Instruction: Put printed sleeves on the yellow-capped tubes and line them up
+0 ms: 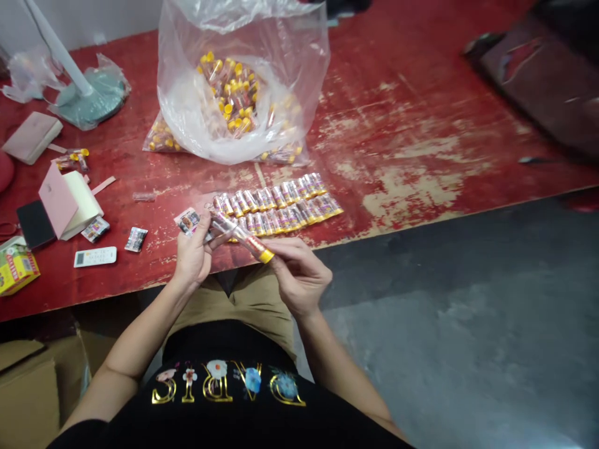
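My right hand (302, 274) pinches a clear plastic tube (246, 238) near its yellow end. The tube slants up and left, and its far end lies at the fingers of my left hand (193, 254). That hand is closed on a small printed packet (188, 221), which sticks out past the thumb; whether it also grips the tube I cannot tell. Just beyond both hands lie two rows of similar filled tubes (281, 194), side by side with yellow ends toward me. Behind them a large clear plastic bag (299, 75) stands open, with many yellow-capped tubes inside.
On the worn red table (365, 125) at left are a white remote (95, 257), a small packet (136, 239), an open pink notebook (58, 199), a black flat object (35, 224) and a yellow box (17, 269). A lamp base (91, 100) stands farther back.
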The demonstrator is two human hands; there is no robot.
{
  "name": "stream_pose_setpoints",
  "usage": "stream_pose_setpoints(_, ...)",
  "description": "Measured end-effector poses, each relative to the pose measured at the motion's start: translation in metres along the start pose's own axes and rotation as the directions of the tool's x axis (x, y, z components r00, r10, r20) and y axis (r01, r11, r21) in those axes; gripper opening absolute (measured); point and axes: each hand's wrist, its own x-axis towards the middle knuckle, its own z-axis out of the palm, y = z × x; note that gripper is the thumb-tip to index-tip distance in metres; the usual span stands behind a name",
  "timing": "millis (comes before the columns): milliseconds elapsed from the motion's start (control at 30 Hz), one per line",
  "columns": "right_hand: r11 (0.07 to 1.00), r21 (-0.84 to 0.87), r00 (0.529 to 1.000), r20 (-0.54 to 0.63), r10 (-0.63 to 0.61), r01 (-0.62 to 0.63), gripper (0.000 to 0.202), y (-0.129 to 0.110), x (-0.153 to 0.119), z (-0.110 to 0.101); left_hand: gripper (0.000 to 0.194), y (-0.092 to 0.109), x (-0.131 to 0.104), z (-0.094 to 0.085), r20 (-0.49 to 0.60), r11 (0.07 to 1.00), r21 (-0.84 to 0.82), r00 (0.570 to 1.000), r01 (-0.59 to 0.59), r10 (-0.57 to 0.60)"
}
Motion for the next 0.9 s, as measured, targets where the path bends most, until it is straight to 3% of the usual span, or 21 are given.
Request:
stream_pose_setpoints(200,0.997,-0.053,0.994,0.103,-0.046,0.052,0.018,-0.014,0.013,-0.002,0.039,0.013,-0.01,0.014,0.062,0.998,0.069,0.998,-0.004,0.0)
stream_pose_setpoints(367,0.999,-0.026,0.999,-0.007,-0.031,0.031,0.017,-0.008,0.028,-0.003,0.044,0.013,-0.002,0.025,0.189,0.99,0.138,0.98,0.036,-0.062)
stream_pose_setpoints(500,0.997,-0.01,0.997,-0.015,-0.081,0.081,0.013,-0.014,0.026,-0.003,0.048,0.014,-0.008,0.03,0.171,0.99,0.139,0.985,0.009,-0.033)
stream_pose_setpoints(700,0.998,0.041,0.999,0.03,-0.039,0.038,0.013,-0.013,0.026,-0.004,0.045,0.014,-0.011,0.033,0.154,0.993,0.116,0.988,0.0,-0.018)
stream_pose_setpoints(800,0.983,0.175,0.998,-0.024,0.057,-0.052,0.011,-0.012,0.025,-0.002,0.035,0.015,-0.011,0.034,0.079,0.997,0.067,0.997,0.022,-0.028)
stream_pose_setpoints(900,0.882,0.413,0.968,-0.006,0.25,-0.226,0.013,-0.013,0.024,-0.002,0.017,0.014,-0.009,0.035,0.002,0.998,0.039,0.999,0.053,-0.053)
